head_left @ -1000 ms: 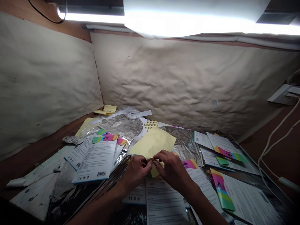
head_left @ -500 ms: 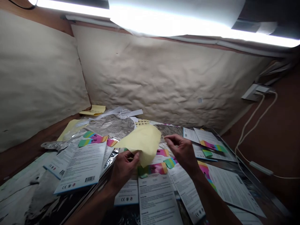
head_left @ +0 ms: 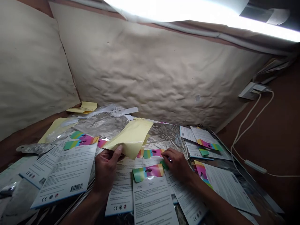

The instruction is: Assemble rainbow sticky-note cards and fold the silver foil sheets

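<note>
OK, left hand [head_left: 105, 170] is closed in a pinch, thumb on top, gripping the lower edge of a pale yellow sheet [head_left: 128, 137]. The sheet sticks up and out over crumpled aluminium foil [head_left: 164, 136]. Right hand [head_left: 178, 164] is half curled, fingers down at a small green tab [head_left: 164, 164], which sits just beside a rainbow-striped card header [head_left: 148, 172]; can't tell if the tab is actually gripped. Printed instruction cards lie overlapping under and around both hands, one with a barcode [head_left: 63, 175] left of the left hand. Yellow paper slip [head_left: 82, 107] sits at the back against a beige paper wall [head_left: 150, 62]. White cable [head_left: 248, 137] runs down from a white wall socket [head_left: 252, 90] on the right.
</note>
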`<control>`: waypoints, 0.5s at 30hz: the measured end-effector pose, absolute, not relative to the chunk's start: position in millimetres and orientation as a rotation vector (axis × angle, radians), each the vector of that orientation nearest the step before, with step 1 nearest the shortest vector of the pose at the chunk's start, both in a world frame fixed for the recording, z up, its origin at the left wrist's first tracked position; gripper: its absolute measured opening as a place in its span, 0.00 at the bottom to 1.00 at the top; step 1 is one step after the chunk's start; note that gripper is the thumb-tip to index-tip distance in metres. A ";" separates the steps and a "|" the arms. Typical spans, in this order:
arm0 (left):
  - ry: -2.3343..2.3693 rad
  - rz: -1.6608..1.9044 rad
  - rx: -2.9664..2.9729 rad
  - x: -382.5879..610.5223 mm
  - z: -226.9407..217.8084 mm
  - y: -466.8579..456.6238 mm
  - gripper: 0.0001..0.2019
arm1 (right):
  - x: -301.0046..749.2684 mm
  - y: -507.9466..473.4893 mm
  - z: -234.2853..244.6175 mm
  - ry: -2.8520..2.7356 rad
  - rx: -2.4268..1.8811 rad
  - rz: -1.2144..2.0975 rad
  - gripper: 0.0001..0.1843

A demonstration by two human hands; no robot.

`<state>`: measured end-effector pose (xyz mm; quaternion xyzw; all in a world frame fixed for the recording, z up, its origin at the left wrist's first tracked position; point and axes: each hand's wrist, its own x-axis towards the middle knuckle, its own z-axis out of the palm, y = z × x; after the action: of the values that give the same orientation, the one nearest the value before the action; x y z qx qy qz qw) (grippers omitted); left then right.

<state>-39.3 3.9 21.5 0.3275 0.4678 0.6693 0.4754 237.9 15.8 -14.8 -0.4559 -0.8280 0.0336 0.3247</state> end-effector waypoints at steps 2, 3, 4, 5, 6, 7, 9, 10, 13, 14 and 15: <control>1.125 1.652 0.775 -40.3 20.3 5.4 0.18 | 238.4 20.7 -18.7 -2.240 -1.151 0.035 0.08; 1.119 1.658 0.769 -40.8 19.8 6.0 0.18 | 238.6 22.9 -19.3 -2.270 -1.134 0.007 0.08; 1.115 1.660 0.769 -41.1 19.6 6.4 0.18 | 238.7 24.7 -19.3 -2.297 -1.121 -0.023 0.08; 1.116 1.660 0.771 -41.4 19.5 6.5 0.18 | 238.7 26.2 -18.7 -2.322 -1.108 -0.050 0.07; 1.117 1.658 0.774 -41.6 19.7 6.3 0.18 | 238.5 27.5 -17.8 -2.346 -1.099 -0.070 0.07; 1.119 1.653 0.777 -41.8 20.0 5.9 0.18 | 238.1 28.4 -16.7 -2.368 -1.095 -0.082 0.08; 1.124 1.642 0.787 -42.4 20.5 4.7 0.18 | 237.0 29.7 -14.5 -2.409 -1.104 -0.089 0.09; 1.126 1.640 0.793 -42.7 20.6 4.1 0.18 | 236.4 30.1 -13.7 -2.425 -1.110 -0.089 0.09; 1.124 1.640 0.809 -43.8 20.2 3.3 0.19 | 234.2 31.1 -14.1 -2.459 -1.101 -0.082 0.10; 1.121 1.640 0.813 -44.0 20.1 3.4 0.18 | 233.5 31.3 -15.0 -2.467 -1.095 -0.081 0.10; 1.118 1.639 0.816 -44.1 20.1 3.7 0.18 | 232.7 31.5 -16.1 -2.476 -1.094 -0.081 0.11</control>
<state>-44.1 3.7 20.1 0.3343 0.4578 0.6710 0.4778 232.7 31.5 -16.1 -0.3945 -0.8929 -0.0293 0.2153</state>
